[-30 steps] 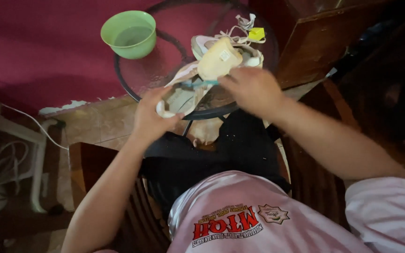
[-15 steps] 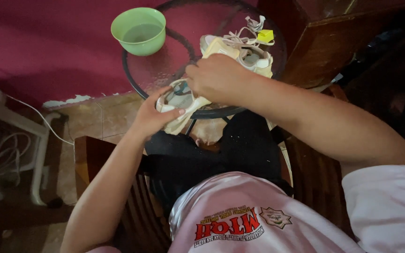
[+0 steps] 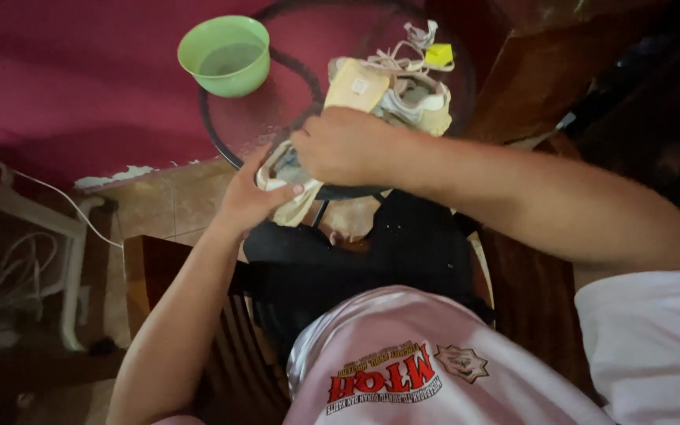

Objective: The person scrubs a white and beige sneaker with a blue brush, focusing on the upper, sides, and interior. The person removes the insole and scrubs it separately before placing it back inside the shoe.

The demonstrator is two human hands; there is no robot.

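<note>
Left hand: the left hand [image 3: 249,201] cups the near end of a pale cream canvas shoe [image 3: 289,185] from below, fingers curled around its soft fabric edge, thumb laid across the side.
Right hand: the right hand [image 3: 344,145] is clenched in a fist directly above the shoe opening, knuckles up; it closes on something held over the shoe, but the object inside the grip is hidden and cannot be identified.
Shoe position: the canvas shoe sits at the near edge of the round dark glass table [image 3: 277,102], partly overhanging the rim toward the person.
Shoe texture: matte, limp woven cloth, creased, with a greyish lining visible inside the opening.
Second shoe: a second cream canvas shoe with loose laces [image 3: 415,98] lies toward the right edge of the table, just behind the right hand; a flat pale-yellow insole [image 3: 354,85] stands tilted against it.
Tag: a small yellow square tag [image 3: 439,55] rests among the laces near the far right edge.
Bowl: a light green round plastic bowl [image 3: 225,55] with smooth walls stands at the far left edge of the table, well apart from both hands.
Table: circular glossy top, thin dark metal rim.
Surroundings: a dark red cloth surface [image 3: 57,86] lies beyond the table on the left; a dark wooden chair [image 3: 198,315] with slats carries the person.
</note>
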